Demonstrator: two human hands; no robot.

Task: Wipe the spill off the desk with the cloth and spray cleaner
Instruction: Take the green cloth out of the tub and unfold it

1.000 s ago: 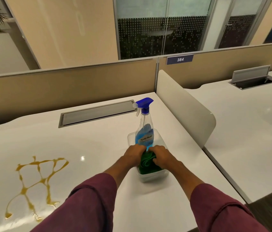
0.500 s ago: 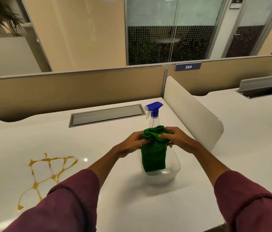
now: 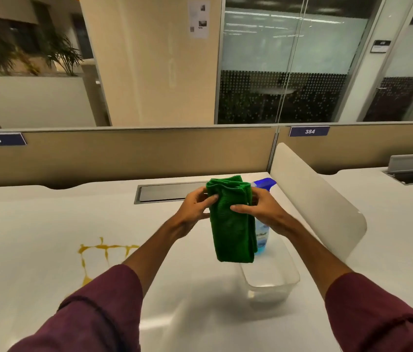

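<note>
A folded green cloth (image 3: 232, 224) hangs in the air above the white desk (image 3: 35, 224). My left hand (image 3: 195, 207) grips its upper left edge and my right hand (image 3: 261, 208) grips its upper right edge. Behind the cloth stands the spray cleaner (image 3: 262, 237), a clear bottle with blue liquid and a blue trigger head, mostly hidden; it stands in a clear plastic tub (image 3: 271, 278). A yellow-brown spill (image 3: 98, 255) lies in thin lines on the desk to the left, partly covered by my left sleeve.
A grey cable hatch (image 3: 170, 193) is set into the desk behind my hands. A beige partition (image 3: 124, 156) closes the back. A white rounded divider (image 3: 319, 199) stands just right of the tub, with another desk beyond it.
Both hands have lifted the green cloth out of the tub and raised it in front of the spray bottle. The camera has tilted upward.
</note>
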